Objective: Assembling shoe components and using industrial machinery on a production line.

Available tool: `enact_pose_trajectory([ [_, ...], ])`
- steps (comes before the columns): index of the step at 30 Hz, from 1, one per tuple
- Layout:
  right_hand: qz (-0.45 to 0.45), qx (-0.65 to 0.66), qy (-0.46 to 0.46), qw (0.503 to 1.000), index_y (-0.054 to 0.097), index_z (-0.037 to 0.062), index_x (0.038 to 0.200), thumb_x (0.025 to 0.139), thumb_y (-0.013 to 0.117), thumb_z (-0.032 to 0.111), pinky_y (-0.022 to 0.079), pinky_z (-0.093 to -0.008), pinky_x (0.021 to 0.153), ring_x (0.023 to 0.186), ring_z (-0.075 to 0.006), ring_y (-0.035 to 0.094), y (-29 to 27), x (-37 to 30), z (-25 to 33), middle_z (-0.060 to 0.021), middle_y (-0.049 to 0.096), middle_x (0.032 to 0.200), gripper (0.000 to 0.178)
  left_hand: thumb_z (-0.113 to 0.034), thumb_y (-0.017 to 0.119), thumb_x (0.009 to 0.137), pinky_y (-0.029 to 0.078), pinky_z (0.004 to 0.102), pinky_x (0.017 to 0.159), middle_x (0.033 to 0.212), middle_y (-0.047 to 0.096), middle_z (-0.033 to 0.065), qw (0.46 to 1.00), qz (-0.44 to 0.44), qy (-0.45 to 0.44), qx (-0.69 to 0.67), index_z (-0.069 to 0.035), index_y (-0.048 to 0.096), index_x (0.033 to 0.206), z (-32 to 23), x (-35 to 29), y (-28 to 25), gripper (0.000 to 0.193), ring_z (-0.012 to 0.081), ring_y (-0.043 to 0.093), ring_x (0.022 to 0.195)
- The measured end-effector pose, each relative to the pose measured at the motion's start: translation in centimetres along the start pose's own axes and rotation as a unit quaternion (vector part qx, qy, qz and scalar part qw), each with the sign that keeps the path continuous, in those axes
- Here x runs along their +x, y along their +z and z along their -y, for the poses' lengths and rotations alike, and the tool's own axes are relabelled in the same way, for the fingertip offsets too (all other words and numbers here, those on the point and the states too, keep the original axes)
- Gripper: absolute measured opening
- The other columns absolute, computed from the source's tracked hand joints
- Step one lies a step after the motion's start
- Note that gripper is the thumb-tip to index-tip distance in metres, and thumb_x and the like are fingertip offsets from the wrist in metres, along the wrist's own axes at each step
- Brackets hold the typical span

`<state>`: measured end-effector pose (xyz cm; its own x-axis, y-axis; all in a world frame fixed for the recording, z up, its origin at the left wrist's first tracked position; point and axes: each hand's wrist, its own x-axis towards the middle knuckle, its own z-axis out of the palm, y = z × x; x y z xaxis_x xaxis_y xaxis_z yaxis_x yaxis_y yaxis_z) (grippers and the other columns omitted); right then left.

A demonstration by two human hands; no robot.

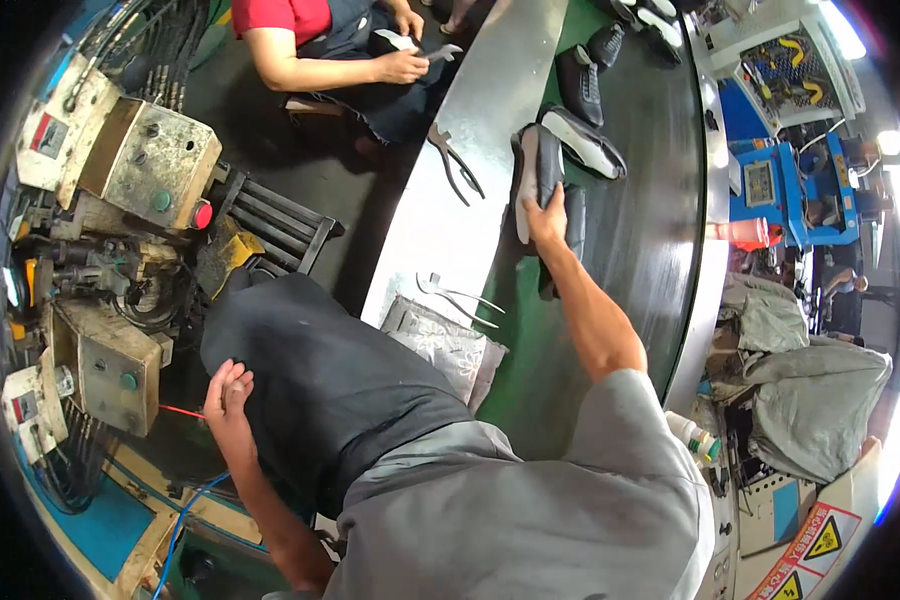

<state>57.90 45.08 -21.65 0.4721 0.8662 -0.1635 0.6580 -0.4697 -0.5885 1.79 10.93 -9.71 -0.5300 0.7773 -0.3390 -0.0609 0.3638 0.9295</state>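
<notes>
My right hand (547, 215) reaches out over the conveyor belt and is closed around the near end of a dark shoe (544, 165) with a pale grey sole side. Other dark shoes lie close by: a pale-edged shoe (585, 143) touching it, a lace-up shoe (580, 85) beyond, and another dark shoe (575, 222) partly hidden behind my wrist. My left hand (228, 392) hangs beside my left knee, its fingers loosely bent and apart, with nothing visible in it. A thin red line (182, 411) ends near that hand; whether they touch is unclear.
Dark-handled pincers (456, 165) and light-handled pincers (457, 298) lie on the metal ledge, the latter by a patterned grey cloth (435, 345). A seated co-worker (315, 65) holds a tool across the ledge. Worn machinery (150, 165) stands left, blue equipment (795, 195) right.
</notes>
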Motion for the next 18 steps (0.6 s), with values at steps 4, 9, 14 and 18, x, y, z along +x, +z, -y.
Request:
enact_pose_trajectory([
  [4, 0.169, 0.32, -0.018, 0.932, 0.03, -0.0018, 0.171, 0.096, 0.082, 0.025, 0.055, -0.0392, 0.107, 0.122, -0.0281, 0.07, -3.1, -4.7, 3.2, -0.0208, 0.067, 0.143, 0.095, -0.018, 0.063, 0.112, 0.059, 0.0411, 0.109, 0.139, 0.07, 0.0205, 0.997, 0.067, 0.035, -0.025, 0.008, 0.06, 0.15, -2.8, 0.2, 3.5, 0.046, 0.0267, 0.072, 0.122],
  [9, 0.316, 0.363, -0.015, 0.877, 0.036, -0.0053, 0.167, 0.097, 0.083, 0.024, 0.055, -0.04, 0.108, 0.123, -0.027, 0.068, -4.5, -17.1, 9.6, -0.0194, 0.068, 0.139, 0.089, -0.015, 0.07, 0.109, 0.056, 0.0393, 0.111, 0.146, 0.067, 0.0201, 0.971, 0.167, 0.156, -0.071, 0.005, 0.054, 0.157, -7.9, 5.3, 11.4, 0.055, 0.0301, 0.069, 0.131],
  [14, 0.492, 0.305, -0.068, 0.813, 0.028, -0.0044, 0.172, 0.097, 0.085, 0.031, 0.04, -0.0447, 0.126, 0.151, -0.0322, 0.049, -0.9, -28.5, 11.5, -0.0245, 0.052, 0.161, 0.101, -0.014, 0.068, 0.108, 0.059, 0.0392, 0.104, 0.139, 0.072, 0.0185, 0.947, 0.148, 0.28, 0.052, -0.003, 0.061, 0.152, -10.9, 8.7, 13.2, 0.046, 0.0338, 0.072, 0.124],
  [18, 0.592, 0.261, -0.125, 0.752, 0.032, -0.0069, 0.169, 0.098, 0.084, 0.041, 0.036, -0.0459, 0.128, 0.155, -0.0367, 0.046, 0.2, -34.8, 15.2, -0.028, 0.05, 0.163, 0.101, -0.008, 0.064, 0.106, 0.057, 0.0445, 0.079, 0.101, 0.074, 0.0218, 0.911, -0.012, 0.364, 0.193, 0.003, 0.073, 0.12, -9.0, 6.7, 5.7, 0.02, 0.0369, 0.075, 0.091],
])
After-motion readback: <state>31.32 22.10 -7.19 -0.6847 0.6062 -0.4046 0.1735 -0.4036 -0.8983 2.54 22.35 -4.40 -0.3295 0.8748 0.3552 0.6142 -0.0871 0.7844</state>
